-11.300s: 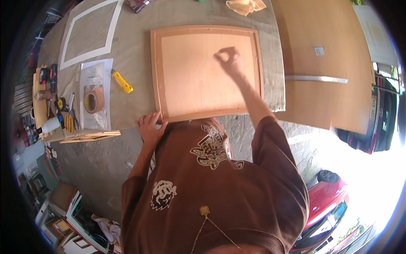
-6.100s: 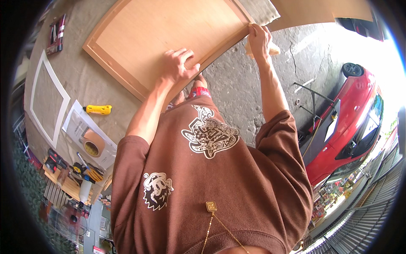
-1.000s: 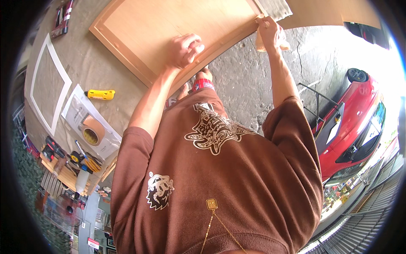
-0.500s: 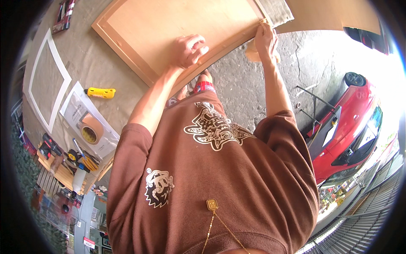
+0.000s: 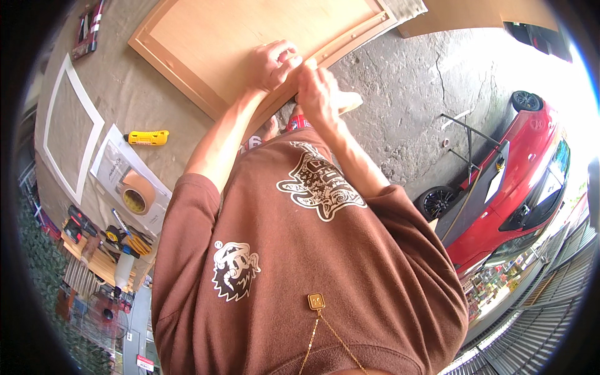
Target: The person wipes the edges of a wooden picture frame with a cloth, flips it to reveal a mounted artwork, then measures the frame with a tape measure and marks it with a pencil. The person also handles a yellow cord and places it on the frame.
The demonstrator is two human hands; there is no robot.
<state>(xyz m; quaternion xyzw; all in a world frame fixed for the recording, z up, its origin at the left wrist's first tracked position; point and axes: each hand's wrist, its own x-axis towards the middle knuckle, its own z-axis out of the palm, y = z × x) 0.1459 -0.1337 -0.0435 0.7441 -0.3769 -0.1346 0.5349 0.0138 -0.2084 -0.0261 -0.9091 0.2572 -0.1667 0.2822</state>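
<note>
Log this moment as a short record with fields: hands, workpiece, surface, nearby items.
left hand: left hand rests on the near edge of the wooden framed panel
right hand: right hand at the same edge, close beside the left; grip unclear
surface: grey-brown cloth under the panel
nearby: yellow utility knife, tape roll on a sheet, white frame, hand tools
background: red car

wooden panel (image 5: 231, 44) | light brown, raised frame border | flat on grey cloth-covered table | near edge under both hands
</note>
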